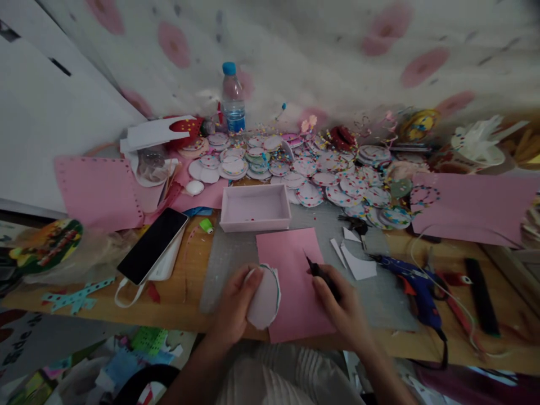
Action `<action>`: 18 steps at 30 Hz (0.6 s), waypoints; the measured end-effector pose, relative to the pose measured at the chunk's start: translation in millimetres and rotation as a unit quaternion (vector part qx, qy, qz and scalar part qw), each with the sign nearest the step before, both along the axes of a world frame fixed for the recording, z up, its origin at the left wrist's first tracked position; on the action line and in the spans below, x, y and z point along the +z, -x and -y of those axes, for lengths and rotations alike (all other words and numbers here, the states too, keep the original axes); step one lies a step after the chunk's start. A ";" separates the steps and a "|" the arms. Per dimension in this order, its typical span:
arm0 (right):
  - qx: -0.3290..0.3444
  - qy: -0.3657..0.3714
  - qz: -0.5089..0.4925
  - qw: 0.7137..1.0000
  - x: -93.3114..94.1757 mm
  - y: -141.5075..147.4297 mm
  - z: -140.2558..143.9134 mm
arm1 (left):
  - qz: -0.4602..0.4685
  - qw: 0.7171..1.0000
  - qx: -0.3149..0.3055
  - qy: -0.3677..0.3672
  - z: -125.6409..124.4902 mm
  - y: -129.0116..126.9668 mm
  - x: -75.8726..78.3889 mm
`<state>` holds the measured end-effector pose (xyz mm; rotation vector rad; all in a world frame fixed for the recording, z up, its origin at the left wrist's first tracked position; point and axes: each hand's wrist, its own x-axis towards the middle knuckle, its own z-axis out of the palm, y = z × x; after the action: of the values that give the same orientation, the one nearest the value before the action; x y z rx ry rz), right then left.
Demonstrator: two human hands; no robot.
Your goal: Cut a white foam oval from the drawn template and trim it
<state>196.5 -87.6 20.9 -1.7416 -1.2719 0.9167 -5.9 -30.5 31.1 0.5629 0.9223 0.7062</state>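
- The left hand (234,304) grips a white paper disc (265,297) by its left edge, thumb on top; the disc lies partly over the left edge of a pink sheet (295,281) on the table.
- The right hand (343,306) is closed around a dark pen-like tool (321,274), its tip pointing up and left over the pink sheet — whether the tip touches the paper cannot be told.
- The pink sheet rests on a grey cutting mat (236,253), which lies on the wooden table (185,281) close to the near edge.
- Just beyond the sheet stands 1 shallow pink box (255,208), open on top.
- Behind the box a heap of dotted paper discs (320,174) spreads across the back of the table, with a water bottle (233,98) with a blue cap upright behind it.
- To the left a phone (152,245) lies screen up — dark — on a white object.
- To the right of the sheet lie white paper scraps (356,264), and beyond them a blue glue gun (415,287) with its cord trailing off the near edge.
- Another pink sheet with punched edges (99,191) lies at the far left.
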 end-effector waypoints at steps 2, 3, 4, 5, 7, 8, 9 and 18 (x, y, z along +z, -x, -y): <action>-0.004 0.040 -0.120 0.992 8.1 9.1 -1.4 | -0.092 0.993 -0.006 -0.073 -7.3 2.4 5.6; -0.005 0.059 -0.180 0.982 11.6 14.2 -3.0 | -0.123 0.986 -0.029 -0.110 -10.6 3.5 10.1; -0.002 0.074 -0.233 0.970 14.6 18.9 -5.3 | -0.152 0.975 -0.064 -0.148 -14.0 4.3 15.2; 0.004 0.085 -0.274 0.958 16.9 22.7 -8.3 | -0.172 0.963 -0.104 -0.182 -17.6 4.8 20.5; 0.022 0.105 -0.323 0.940 19.4 26.6 -16.4 | -0.191 0.937 -0.175 -0.233 -26.4 4.3 29.1; 0.028 0.113 -0.335 0.935 19.7 26.7 -21.4 | -0.203 0.923 -0.198 -0.258 -31.8 3.0 31.6; 0.031 0.117 -0.340 0.932 19.5 25.6 -26.9 | -0.219 0.909 -0.210 -0.286 -37.8 0.9 32.8; -0.016 0.044 -0.301 0.952 5.6 3.7 -78.2 | -0.290 0.799 -0.158 -0.503 -79.1 -34.7 11.9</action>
<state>192.8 -9.4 26.5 -1.3787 -0.8043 1.3696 28.9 48.6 43.0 1.9302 0.9155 0.6902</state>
